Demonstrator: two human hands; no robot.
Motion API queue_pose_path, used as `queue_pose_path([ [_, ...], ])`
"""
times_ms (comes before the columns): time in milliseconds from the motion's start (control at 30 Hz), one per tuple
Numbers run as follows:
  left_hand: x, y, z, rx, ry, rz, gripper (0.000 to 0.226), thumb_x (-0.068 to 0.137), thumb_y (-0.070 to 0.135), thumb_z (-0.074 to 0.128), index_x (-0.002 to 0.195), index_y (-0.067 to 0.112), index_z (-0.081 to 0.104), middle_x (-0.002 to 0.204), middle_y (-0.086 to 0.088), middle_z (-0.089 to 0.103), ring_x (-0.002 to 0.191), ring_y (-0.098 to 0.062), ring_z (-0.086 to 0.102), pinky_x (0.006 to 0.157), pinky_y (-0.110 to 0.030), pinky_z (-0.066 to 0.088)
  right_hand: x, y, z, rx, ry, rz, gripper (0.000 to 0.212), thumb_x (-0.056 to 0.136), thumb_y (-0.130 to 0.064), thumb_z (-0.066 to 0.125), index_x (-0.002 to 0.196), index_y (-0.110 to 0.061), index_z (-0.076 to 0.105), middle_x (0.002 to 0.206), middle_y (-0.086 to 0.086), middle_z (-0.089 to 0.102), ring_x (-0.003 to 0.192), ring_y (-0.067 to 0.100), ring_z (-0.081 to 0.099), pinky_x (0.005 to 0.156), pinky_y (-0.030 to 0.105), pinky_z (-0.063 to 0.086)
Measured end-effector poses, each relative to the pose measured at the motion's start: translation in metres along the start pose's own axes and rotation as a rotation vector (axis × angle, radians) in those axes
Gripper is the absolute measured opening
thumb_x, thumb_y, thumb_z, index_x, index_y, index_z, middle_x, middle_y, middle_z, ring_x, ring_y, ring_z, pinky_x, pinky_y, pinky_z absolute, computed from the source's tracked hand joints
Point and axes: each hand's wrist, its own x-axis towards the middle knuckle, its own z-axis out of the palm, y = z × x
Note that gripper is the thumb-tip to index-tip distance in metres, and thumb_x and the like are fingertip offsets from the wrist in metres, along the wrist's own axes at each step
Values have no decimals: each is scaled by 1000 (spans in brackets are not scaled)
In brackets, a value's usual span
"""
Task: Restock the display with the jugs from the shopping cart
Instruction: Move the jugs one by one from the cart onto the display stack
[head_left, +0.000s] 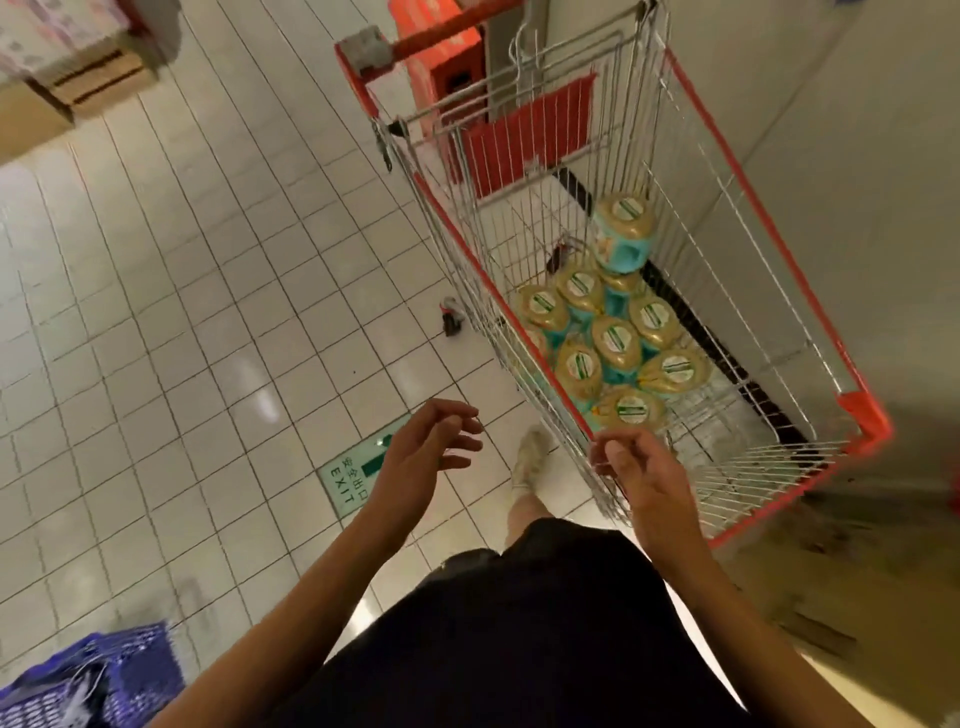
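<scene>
both hands empty, short of the jugs in the cart
blue basket sits lower left on the tiled floor, green exit marker just left of the left hand. that hand hovers over the floor, fingers loosely curled, holding nothing, apart from the cart. right hand is at the near corner of the shopping cart, fingers loosely curled, nothing gripped; can't tell if the fingertips touch the wire. jugs stand clustered on the cart bottom, beyond the right fingers, gold caps up. top jug is perched on the cluster's far end.
</scene>
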Motion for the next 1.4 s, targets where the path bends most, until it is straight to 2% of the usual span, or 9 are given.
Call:
queue_pose_path([
  [133,79,43,17,85,-52,-34,25,110,13,42,116,11,66,108,-6,74,102,-28,72,92,-49,58,91,-8,-6,-16,41,84,21,92,-41,61,104,-28,72,101,-3,75,98,18,72,93,39,60],
  [300,177,97,41,160,-150,-29,23,109,13,46,115,8,68,106,-9,75,99,-31,72,84,-41,59,189,-35,-12,-3,81,85,16,88,-54,60,97,-45,70,96,-13,74,89,4,70,78,17,55],
  [467,284,127,83,185,-299,-86,22,109,9,46,113,0,65,98,-7,73,86,-21,69,74,-32,55,275,-26,-26,40,193,149,7,98,-25,66,103,-29,70,99,-7,73,95,14,68,87,33,55],
  [600,379,126,126,267,-440,-168,22,108,10,46,109,6,67,96,-7,71,85,-22,68,72,-32,53,330,-4,-36,44,333,219,17,101,-11,68,102,-27,71,97,-15,74,91,-2,67,86,32,55],
  [767,507,77,172,441,-563,-402,22,108,22,50,98,15,68,84,0,75,76,-18,70,63,-28,55,395,44,-47,11,465,306,10,97,1,68,106,-3,68,102,16,72,97,32,67,88,45,55],
  [933,638,3,210,497,-522,-617,26,108,30,49,93,14,64,87,-5,69,79,-23,65,75,-32,53,477,124,-60,85,608,381,24,99,6,60,116,-11,62,97,1,65,84,10,60,74,10,49],
  [1067,719,-53,237,400,-391,-680,21,105,26,49,89,16,58,89,-5,61,75,-22,58,72,-33,50,539,186,-63,154,666,329,46,86,17,64,124,-8,59,118,9,62,105,17,58,87,27,51],
  [1200,768,-103,261,257,-318,-738,24,106,32,48,87,18,54,88,-4,59,82,-25,58,79,-34,54,583,230,-71,82,705,212,59,77,4,75,130,-12,55,129,10,60,117,27,61,100,43,55],
  [1400,796,-131,284,10,-275,-718,36,103,39,45,116,14,66,127,-18,66,116,-39,64,95,-53,57,620,270,-96,-66,655,139,41,79,-2,74,117,-12,60,113,4,65,107,11,64,94,38,56],
])
